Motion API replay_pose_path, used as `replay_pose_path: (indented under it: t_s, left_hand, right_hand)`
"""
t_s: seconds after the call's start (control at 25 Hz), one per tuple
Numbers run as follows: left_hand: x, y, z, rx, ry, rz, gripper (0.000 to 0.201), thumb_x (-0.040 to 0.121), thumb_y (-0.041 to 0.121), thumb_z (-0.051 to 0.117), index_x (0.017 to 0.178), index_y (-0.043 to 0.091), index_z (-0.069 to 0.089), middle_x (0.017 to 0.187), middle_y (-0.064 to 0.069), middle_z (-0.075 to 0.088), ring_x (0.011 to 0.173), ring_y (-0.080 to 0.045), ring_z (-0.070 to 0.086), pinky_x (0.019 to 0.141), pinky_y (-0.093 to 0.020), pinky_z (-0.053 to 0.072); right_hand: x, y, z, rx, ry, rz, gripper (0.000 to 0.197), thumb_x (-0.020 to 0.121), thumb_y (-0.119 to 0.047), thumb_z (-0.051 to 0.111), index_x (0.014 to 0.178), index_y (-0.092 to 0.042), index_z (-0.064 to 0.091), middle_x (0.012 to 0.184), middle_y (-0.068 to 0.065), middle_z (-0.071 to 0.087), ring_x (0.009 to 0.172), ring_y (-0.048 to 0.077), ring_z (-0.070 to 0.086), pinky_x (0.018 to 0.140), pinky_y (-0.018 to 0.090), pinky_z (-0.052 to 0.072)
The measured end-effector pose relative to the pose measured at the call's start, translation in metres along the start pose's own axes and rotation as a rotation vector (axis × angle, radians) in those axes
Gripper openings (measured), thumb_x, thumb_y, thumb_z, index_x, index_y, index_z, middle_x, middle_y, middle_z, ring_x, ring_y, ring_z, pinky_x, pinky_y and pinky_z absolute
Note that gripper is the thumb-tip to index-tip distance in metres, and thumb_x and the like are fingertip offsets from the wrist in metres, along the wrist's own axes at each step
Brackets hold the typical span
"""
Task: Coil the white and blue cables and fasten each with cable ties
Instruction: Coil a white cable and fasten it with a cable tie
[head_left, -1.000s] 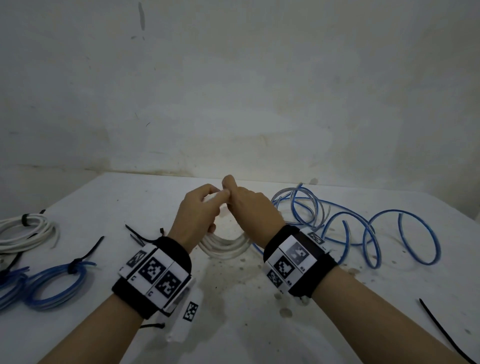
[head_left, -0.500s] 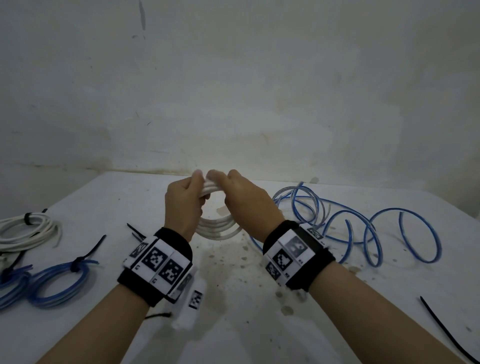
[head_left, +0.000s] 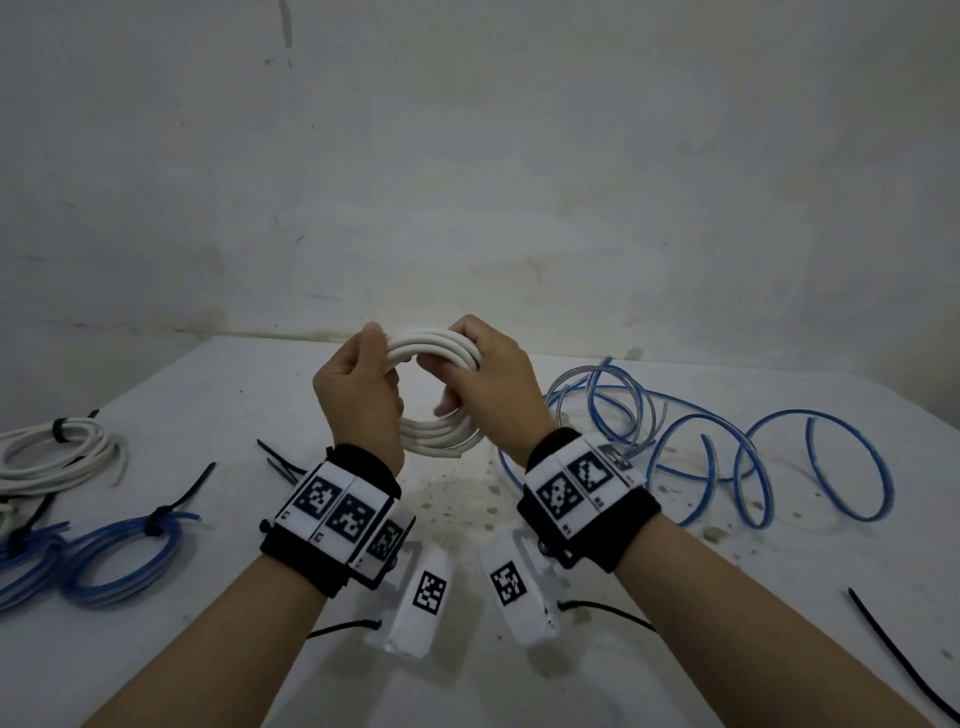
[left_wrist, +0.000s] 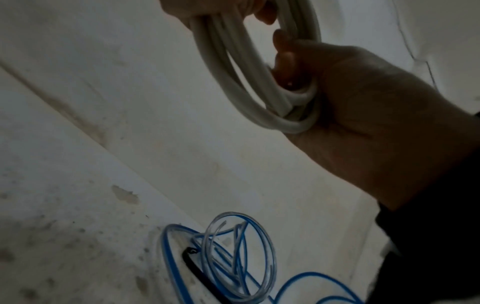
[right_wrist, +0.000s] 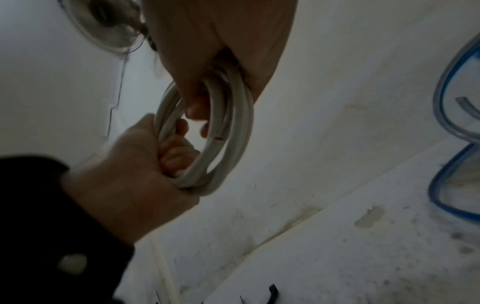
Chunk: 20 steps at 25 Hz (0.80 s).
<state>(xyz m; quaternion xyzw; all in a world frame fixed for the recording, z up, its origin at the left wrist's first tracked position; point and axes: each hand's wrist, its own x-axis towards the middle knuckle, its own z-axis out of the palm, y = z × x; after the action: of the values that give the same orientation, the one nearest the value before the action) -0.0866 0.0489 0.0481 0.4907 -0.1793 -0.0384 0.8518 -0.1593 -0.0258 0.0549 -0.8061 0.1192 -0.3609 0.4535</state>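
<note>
A white cable coil (head_left: 436, 348) of several loops is held upright above the table between both hands. My left hand (head_left: 358, 389) grips its left side, fingers curled round the loops (right_wrist: 130, 174). My right hand (head_left: 488, 379) grips the right side, with its fingers wrapped through the ring (left_wrist: 363, 102). No tie shows on this coil (right_wrist: 233, 123). A loose blue cable (head_left: 727, 457) sprawls in wide loops on the table to the right, behind my right wrist.
A tied white coil (head_left: 62, 452) and tied blue coils (head_left: 119, 551) lie at the table's left edge. Black cable ties lie left of my left wrist (head_left: 280, 462) and at the far right (head_left: 904, 660). The stained white table (head_left: 467, 509) meets a wall behind.
Both hands have lifted the white coil off the table and moved apart, so the coil now stands upright between them.
</note>
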Motion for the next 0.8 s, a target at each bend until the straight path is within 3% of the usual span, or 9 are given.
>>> replay_pose_path:
  t_s: [0.12,0.24,0.32,0.4,0.48,0.56,0.68,0.8]
  left_hand:
    - [-0.001,-0.001,-0.001,-0.044,-0.016,-0.038,0.039,0.094,0.025,0.048,0.056,0.016,0.050,0.035,0.010,0.037,0.031,-0.005,0.031,0.037,-0.016,0.030]
    - [-0.005,-0.002,-0.009,-0.127,-0.001,-0.130,0.037,0.092,0.037,0.049,0.062,0.017,0.055,0.042,0.006,0.041,0.036,-0.008,0.040,0.045,-0.020,0.046]
    - [-0.003,-0.001,-0.018,-0.162,-0.050,-0.272,0.037,0.090,0.045,0.049,0.068,0.017,0.057,0.040,0.008,0.036,0.034,-0.006,0.036,0.044,-0.018,0.044]
    - [0.005,0.006,-0.027,-0.142,-0.110,-0.337,0.041,0.089,0.048,0.047,0.065,0.015,0.051,0.035,0.010,0.028,0.029,-0.005,0.027,0.038,-0.013,0.035]
    - [0.017,0.014,-0.036,-0.078,-0.082,-0.292,0.043,0.089,0.045,0.049,0.058,0.016,0.042,0.034,0.010,0.026,0.028,-0.006,0.022,0.035,-0.012,0.027]
    - [0.027,0.024,-0.049,0.036,-0.066,-0.188,0.042,0.089,0.041,0.052,0.056,0.017,0.041,0.036,0.010,0.029,0.029,-0.006,0.023,0.035,-0.013,0.025]
    - [0.039,0.028,-0.067,0.196,-0.125,-0.029,0.037,0.088,0.036,0.056,0.058,0.016,0.047,0.037,0.011,0.034,0.029,-0.005,0.025,0.034,-0.012,0.025]
    - [0.038,0.021,-0.062,0.296,-0.173,0.064,0.042,0.090,0.031,0.056,0.054,0.013,0.044,0.032,0.011,0.032,0.029,-0.005,0.025,0.034,-0.013,0.025]
  right_hand:
    - [0.005,-0.003,0.008,0.071,0.072,0.004,0.022,0.086,-0.020,0.063,0.079,-0.004,0.050,0.059,0.001,0.046,0.045,0.016,0.042,0.046,0.028,0.037]
    - [0.004,-0.002,0.025,0.120,0.165,0.020,0.026,0.086,-0.018,0.062,0.069,-0.016,0.042,0.059,-0.004,0.043,0.050,0.011,0.036,0.046,0.026,0.031]
    - [0.006,-0.001,0.035,0.212,0.197,0.105,0.031,0.086,-0.016,0.062,0.066,-0.019,0.038,0.058,-0.004,0.039,0.049,0.013,0.033,0.047,0.026,0.029]
    - [0.009,-0.003,0.042,0.272,0.192,0.163,0.032,0.087,-0.016,0.060,0.066,-0.019,0.036,0.058,-0.002,0.037,0.049,0.017,0.034,0.049,0.028,0.033]
    - [0.013,-0.008,0.045,0.163,0.053,0.130,0.024,0.089,-0.018,0.058,0.073,-0.015,0.040,0.063,0.000,0.044,0.048,0.018,0.046,0.048,0.026,0.041]
    - [0.012,-0.013,0.044,-0.002,-0.151,0.053,0.017,0.090,-0.023,0.057,0.086,-0.012,0.044,0.073,0.005,0.055,0.058,0.018,0.059,0.056,0.024,0.045]
    - [0.002,-0.008,0.024,-0.354,-0.490,0.014,0.033,0.090,-0.040,0.053,0.110,-0.017,0.041,0.097,0.002,0.058,0.082,0.017,0.056,0.071,0.028,0.044]
    - [-0.014,0.003,-0.022,-0.775,-0.726,0.136,0.051,0.088,-0.052,0.048,0.128,-0.021,0.037,0.112,0.001,0.056,0.093,0.016,0.054,0.082,0.032,0.044]
